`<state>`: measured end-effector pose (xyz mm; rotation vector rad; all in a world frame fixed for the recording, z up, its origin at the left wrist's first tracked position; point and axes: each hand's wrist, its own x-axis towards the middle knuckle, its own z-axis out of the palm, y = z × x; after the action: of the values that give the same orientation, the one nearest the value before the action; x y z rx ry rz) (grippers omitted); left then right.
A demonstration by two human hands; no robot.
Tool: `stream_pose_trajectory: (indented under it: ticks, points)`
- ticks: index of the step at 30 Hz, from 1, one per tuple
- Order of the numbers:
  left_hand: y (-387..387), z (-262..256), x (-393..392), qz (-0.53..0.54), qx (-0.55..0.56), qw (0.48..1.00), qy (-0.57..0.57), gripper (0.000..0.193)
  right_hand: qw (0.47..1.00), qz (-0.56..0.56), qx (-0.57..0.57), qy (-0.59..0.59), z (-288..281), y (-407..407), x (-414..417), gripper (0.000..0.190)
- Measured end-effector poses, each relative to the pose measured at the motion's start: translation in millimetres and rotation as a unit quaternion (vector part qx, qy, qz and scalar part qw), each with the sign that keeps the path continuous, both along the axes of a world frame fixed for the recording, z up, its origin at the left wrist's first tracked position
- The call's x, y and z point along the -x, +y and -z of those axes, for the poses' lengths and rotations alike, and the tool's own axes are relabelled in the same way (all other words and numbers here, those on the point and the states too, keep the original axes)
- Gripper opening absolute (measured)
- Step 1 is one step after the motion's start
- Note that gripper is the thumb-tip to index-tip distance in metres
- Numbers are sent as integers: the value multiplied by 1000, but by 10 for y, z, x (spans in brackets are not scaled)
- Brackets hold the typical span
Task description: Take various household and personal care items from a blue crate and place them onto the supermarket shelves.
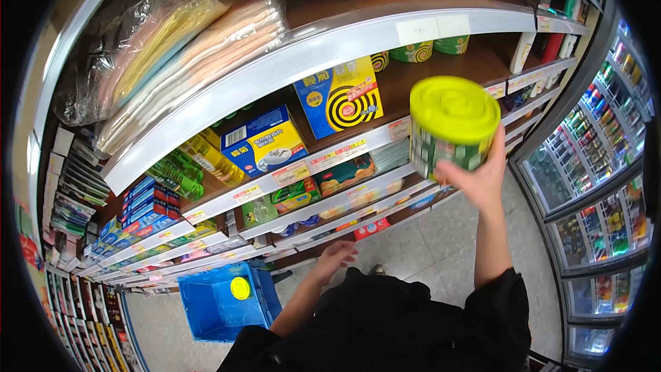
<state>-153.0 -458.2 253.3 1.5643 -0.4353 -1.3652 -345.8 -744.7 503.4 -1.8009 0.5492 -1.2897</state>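
Observation:
My right hand (477,181) grips a round green canister with a yellow-green lid (454,108), lifted in front of the shelves at the right. Low near my body, my left hand (336,258) holds nothing, its fingers slightly spread. A blue plastic crate (204,307) stands at the lower left, with a similar yellow lid (240,288) showing inside it. On the shelf behind are a mosquito coil box (343,98) with a black and yellow spiral, a blue and yellow box (266,142) lying beside it, and green round containers (411,52) further back.
Above, a shelf with a white edge (335,44) bears bagged folded towels (206,62). Price tags line the edges of the lower shelves. Glass-door drink coolers (573,165) stand at the right. Bottles (178,173) and toothpaste-like boxes (150,209) fill the left shelves. Tiled floor (439,232) lies below.

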Motion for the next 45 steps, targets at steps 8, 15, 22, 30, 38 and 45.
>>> stream_pose_trajectory:
  ticks: [8, 15, 22, 30, 38, 45]
  points:
    - [471, 167, -21, -109, -30, 993, -22, 39, 995, 82, 48, -27, -227, -1118, -872, 104]
    - [783, 288, -54, -196, -37, 980, -22, 37, 988, 137, 75, -5, -88, -1171, -1299, 109]
    - [877, 360, -100, -237, -44, 971, 2, 31, 974, 163, 114, 111, -190, -883, -1193, 102]
    - [949, 384, -254, -205, -39, 978, -15, 35, 965, 182, 129, 139, -77, -939, -1317, 103]
    - [1590, 597, -486, -224, -30, 973, -50, 40, 922, 334, 188, -45, 978, -701, -700, 41]
    - [3162, 1338, -681, -347, -79, 935, -17, 31, 909, 15, 21, 415, 3882, 1750, -431, 4]
